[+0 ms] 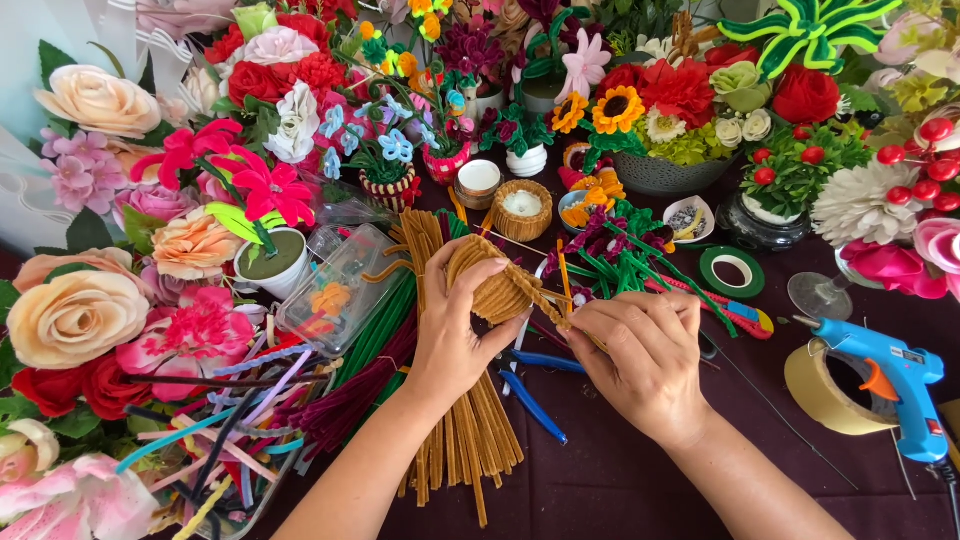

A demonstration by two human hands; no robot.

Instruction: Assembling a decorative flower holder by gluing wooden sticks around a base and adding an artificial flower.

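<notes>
Holding a tan coiled pipe-cleaner disc (490, 283) up over the desk (620, 480), the left hand (455, 320) is cupping it from behind w/ thumb on the front face, fingers (478, 270) clasped round the rim. Right hand (640, 350) is pinching the loose tan stem (545, 305) trailing off the coil's edge, fingers clenched on it, just beside the disc.

Judging the feel: v. light, fuzzy, soft on the outside but w/ a bendy wire core, so it's probably holding whatever shape it's given. Not slippery, the fuzz is gripping. Coil looks liable to spring loose if squeezed off-centre, so flat faces plus rim are the place to grip; the tail is best taken close to the coil.

Below the hands, a bundle of tan stems (470, 440) is lying on the desk, blue-handled pliers (535, 400) next to it. Blue glue gun (890, 385) and tape roll (825, 395) are sitting well apart at right; green tape (732, 271) further back, paper flowers (75, 315) crowding the left.
</notes>
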